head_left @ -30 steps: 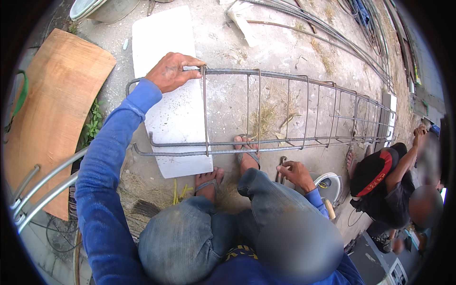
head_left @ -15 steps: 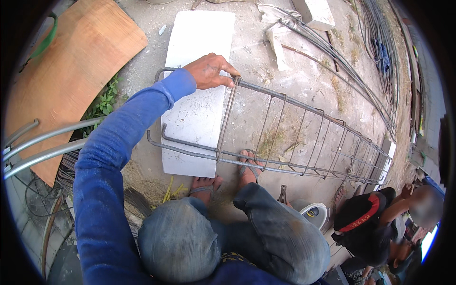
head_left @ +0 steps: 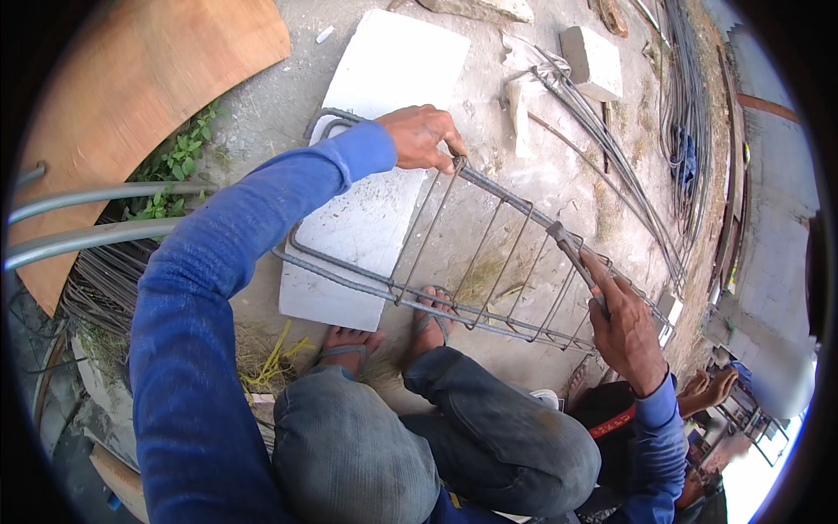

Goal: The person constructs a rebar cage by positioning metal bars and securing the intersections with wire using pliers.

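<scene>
A rebar cage (head_left: pixel 502 323) of long ribbed bars and thin square stirrups slants across in front of me. My left hand (head_left: pixel 425 138) is closed at its upper bar, thumb and fingers pinching the corner where the end stirrup (head_left: pixel 428 229) meets the bar. My right hand (head_left: pixel 627 327) is wrapped round a pair of metal pincers (head_left: pixel 572 249), whose head lies over the upper bar farther along the cage. Under the cage's near end, with its hooked bar ends, is a long white block (head_left: pixel 397 61). My sandalled feet are below the lower bars.
A curved plywood sheet (head_left: pixel 148 105) and grey pipes (head_left: pixel 105 236) lie at left beside bundled rods. Loose bars (head_left: pixel 602 131), a pale block (head_left: pixel 591 63) and coiled rods (head_left: pixel 690 96) are at far right. Another person's hands (head_left: pixel 709 390) show at lower right.
My right hand has come into view from the lower right with the pincers, which before stood by the bucket. My left hand keeps its grip on the bar; the view has shifted.
</scene>
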A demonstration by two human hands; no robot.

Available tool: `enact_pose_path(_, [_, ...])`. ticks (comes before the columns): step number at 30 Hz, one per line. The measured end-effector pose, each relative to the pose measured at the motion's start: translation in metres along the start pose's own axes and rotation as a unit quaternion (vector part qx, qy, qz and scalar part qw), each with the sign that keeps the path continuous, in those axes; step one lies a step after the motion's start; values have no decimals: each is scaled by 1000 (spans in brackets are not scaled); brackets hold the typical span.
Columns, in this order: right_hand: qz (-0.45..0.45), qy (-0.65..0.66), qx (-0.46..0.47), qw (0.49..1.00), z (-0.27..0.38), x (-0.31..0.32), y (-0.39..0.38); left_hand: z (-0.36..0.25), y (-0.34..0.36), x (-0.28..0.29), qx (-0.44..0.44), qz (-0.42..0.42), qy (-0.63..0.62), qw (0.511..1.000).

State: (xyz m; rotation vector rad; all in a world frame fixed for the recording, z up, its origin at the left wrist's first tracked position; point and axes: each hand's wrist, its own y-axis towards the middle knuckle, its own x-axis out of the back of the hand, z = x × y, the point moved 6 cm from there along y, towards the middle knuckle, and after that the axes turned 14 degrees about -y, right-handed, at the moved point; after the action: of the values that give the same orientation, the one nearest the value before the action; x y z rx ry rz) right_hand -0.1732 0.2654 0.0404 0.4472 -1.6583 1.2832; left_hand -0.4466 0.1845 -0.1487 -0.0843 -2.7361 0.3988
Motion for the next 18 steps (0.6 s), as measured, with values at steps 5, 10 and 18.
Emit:
enact_pose_path(5, [-79,-291,100,948,31,32,114,7,5,4,-45,16,-30,998])
enact_pose_path(10, [43,-281,115,952,53,28,160,20,4,8,-20,26,-50,998])
enact_pose_path(18, [31,-292,145,945,77,10,162,31,-7,16,-14,25,-50,998])
